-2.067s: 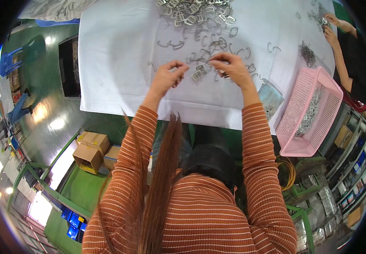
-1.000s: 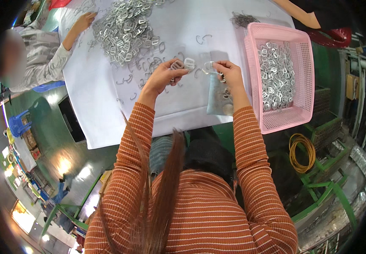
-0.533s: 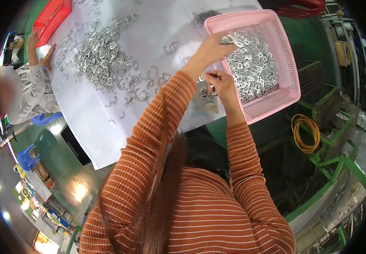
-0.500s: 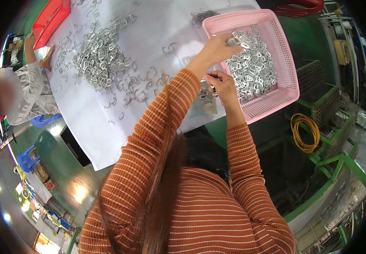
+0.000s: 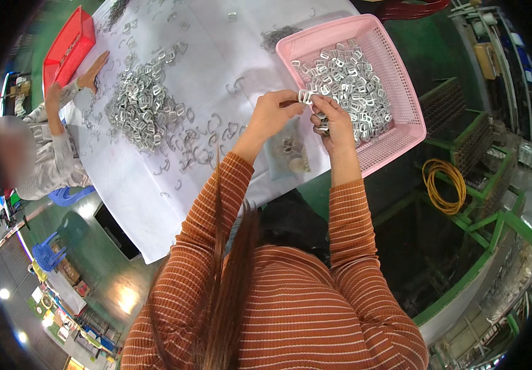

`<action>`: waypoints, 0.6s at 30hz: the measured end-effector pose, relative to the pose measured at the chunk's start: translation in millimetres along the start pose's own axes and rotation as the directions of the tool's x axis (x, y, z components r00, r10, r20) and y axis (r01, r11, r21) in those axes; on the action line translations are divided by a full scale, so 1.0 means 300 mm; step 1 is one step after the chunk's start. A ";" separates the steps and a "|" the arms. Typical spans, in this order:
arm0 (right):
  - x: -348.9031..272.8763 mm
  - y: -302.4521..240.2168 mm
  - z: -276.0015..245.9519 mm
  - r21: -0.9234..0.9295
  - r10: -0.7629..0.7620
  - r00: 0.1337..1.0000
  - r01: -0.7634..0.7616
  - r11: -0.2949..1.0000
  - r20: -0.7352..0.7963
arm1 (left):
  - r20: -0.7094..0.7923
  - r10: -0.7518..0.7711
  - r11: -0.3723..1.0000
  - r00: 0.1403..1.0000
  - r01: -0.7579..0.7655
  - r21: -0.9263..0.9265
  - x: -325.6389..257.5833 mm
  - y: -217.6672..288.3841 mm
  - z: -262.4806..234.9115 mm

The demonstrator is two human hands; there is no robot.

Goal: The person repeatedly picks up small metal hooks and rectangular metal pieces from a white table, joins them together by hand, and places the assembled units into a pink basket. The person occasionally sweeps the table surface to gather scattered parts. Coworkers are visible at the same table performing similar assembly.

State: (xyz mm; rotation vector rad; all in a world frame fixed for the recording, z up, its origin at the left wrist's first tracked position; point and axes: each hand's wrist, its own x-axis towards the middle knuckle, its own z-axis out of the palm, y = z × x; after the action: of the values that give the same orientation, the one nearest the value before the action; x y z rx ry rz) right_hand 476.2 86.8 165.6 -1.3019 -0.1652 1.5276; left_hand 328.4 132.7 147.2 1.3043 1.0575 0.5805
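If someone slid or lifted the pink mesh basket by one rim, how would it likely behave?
The pink basket holds a thick heap of metal clips, so it is probably heavy for its size. Its thin plastic mesh walls may flex if lifted by one rim. It overhangs the white table edge, so a push outward could tip it.

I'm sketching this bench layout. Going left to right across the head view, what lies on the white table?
Red tray → pile of metal clips → left hand → right hand → pink basket.
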 end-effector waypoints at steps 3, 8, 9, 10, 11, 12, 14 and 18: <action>-0.004 -0.011 -0.010 0.054 0.030 1.000 -0.030 0.998 -0.008 | 0.021 -0.084 0.993 0.996 0.085 -0.080 -0.001 0.040 0.009; 0.022 0.000 -0.070 0.117 0.136 0.991 -0.137 0.984 0.019 | -0.050 0.039 0.998 0.998 -0.041 -0.038 0.018 0.033 0.047; 0.020 -0.003 -0.071 0.120 0.141 0.990 -0.141 0.983 0.012 | -0.068 0.047 0.999 0.997 -0.047 0.004 0.021 0.041 0.052; 0.015 -0.006 -0.068 0.122 0.145 0.989 -0.145 0.982 0.005 | -0.086 0.056 0.998 0.995 -0.053 0.046 0.024 0.044 0.058; 0.013 -0.008 -0.069 0.125 0.150 0.989 -0.149 0.981 -0.001 | -0.077 0.048 0.999 0.996 -0.046 0.029 0.027 0.041 0.065; 0.013 -0.006 -0.073 0.145 0.150 0.989 -0.150 0.978 0.006 | -0.070 0.040 0.999 0.997 -0.040 0.013 0.030 0.041 0.069; 0.015 0.000 -0.084 0.186 0.150 0.988 -0.151 0.971 0.019 | -0.042 -0.006 0.998 0.999 0.004 -0.058 0.033 0.040 0.078; -0.003 -0.019 -0.091 0.122 0.099 0.995 -0.101 0.987 0.020 | 0.021 -0.100 0.991 0.995 0.101 -0.085 0.038 0.065 0.084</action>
State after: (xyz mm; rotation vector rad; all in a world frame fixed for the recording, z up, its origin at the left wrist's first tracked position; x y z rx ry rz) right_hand 500.7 75.0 159.1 -1.2176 -0.0143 1.6067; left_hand 359.6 134.5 160.5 1.1717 1.0669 0.5328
